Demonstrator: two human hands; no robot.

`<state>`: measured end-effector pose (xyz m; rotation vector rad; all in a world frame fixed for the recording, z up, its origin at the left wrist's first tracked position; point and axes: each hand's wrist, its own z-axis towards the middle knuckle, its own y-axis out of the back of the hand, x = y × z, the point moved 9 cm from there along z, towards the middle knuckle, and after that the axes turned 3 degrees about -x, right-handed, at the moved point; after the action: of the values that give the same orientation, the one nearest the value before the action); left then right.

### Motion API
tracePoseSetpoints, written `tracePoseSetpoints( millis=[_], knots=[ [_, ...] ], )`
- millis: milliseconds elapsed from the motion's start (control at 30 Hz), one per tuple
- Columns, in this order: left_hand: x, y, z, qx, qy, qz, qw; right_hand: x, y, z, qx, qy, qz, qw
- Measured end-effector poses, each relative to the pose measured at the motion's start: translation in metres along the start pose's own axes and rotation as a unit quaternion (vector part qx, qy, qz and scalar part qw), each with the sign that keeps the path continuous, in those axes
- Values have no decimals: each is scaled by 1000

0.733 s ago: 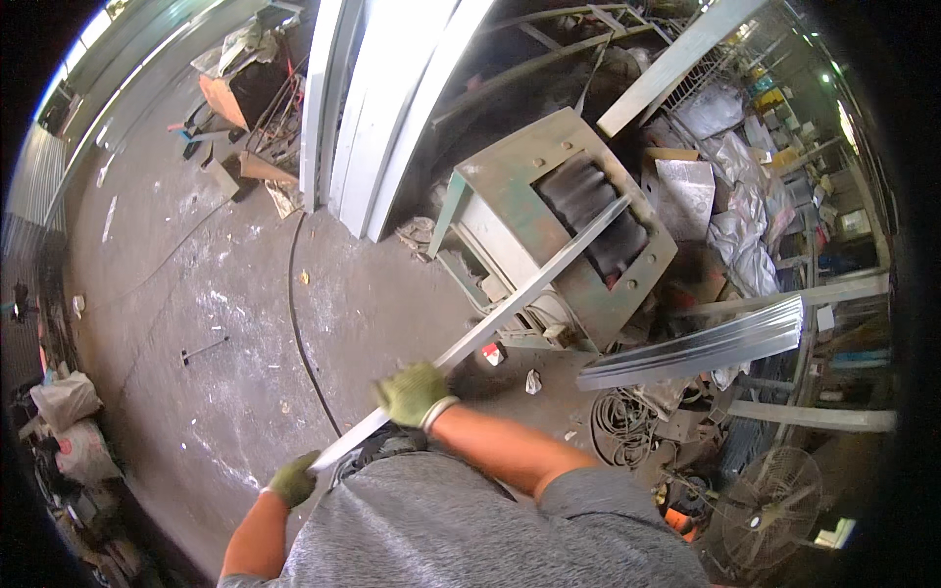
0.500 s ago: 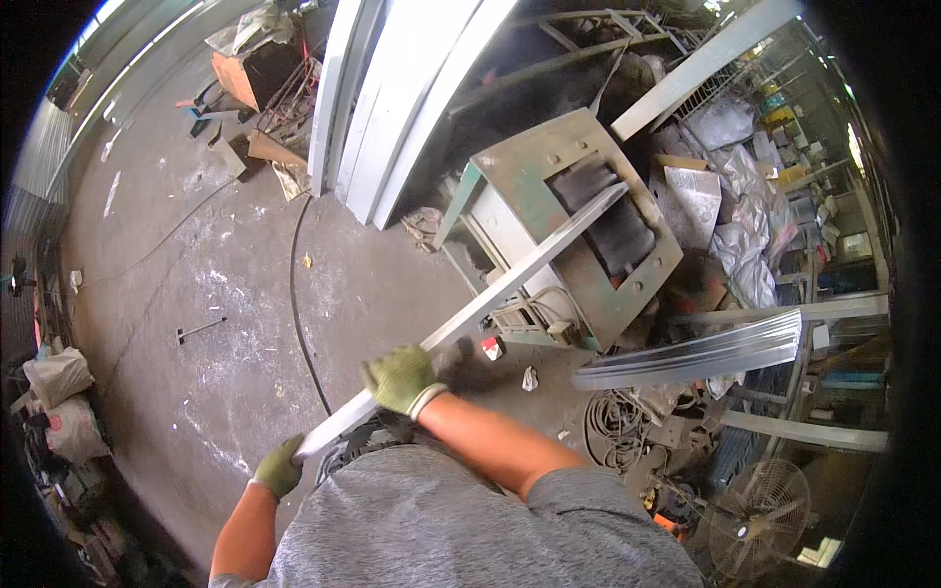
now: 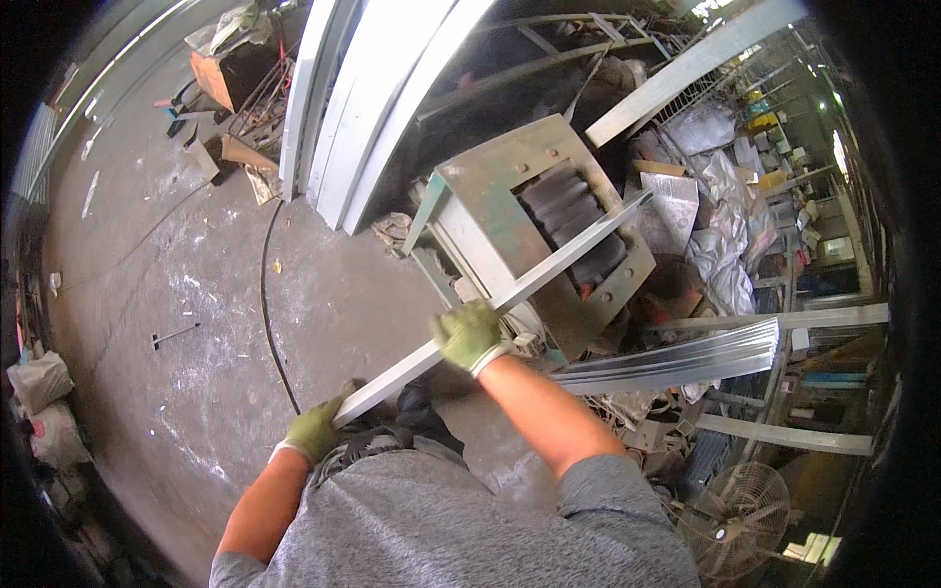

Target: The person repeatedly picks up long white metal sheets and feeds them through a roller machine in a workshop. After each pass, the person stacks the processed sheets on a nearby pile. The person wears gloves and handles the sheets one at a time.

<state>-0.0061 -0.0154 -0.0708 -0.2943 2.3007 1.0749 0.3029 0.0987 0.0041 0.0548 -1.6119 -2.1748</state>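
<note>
Both gloved hands, left (image 3: 314,429) and right (image 3: 469,335), fingers wrapped around a long metal strip (image 3: 549,269), have swung it closer to the green machine (image 3: 490,211).

left hand (image 3: 314,429), green-gloved, grips near end of long pale metal strip (image 3: 549,269). right hand (image 3: 469,335), gloved too, clasps it farther along. strip's far end lies over green roller machine (image 3: 490,211), beyond right hand. black cable (image 3: 270,304) on floor, left of hands.
</note>
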Motion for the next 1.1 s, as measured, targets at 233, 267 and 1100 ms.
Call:
tracePoseSetpoints(
  millis=[233,267,1100],
  knots=[
    [91,-26,-59,11,56,-38,998,97,-56,-35,109,2,108,988],
    [99,-30,-58,36,96,-30,994,98,-59,-35,120,2,130,984],
    [26,-8,44,-45,77,-40,995,-54,-24,35,-8,-100,-45,994]
  ],
)
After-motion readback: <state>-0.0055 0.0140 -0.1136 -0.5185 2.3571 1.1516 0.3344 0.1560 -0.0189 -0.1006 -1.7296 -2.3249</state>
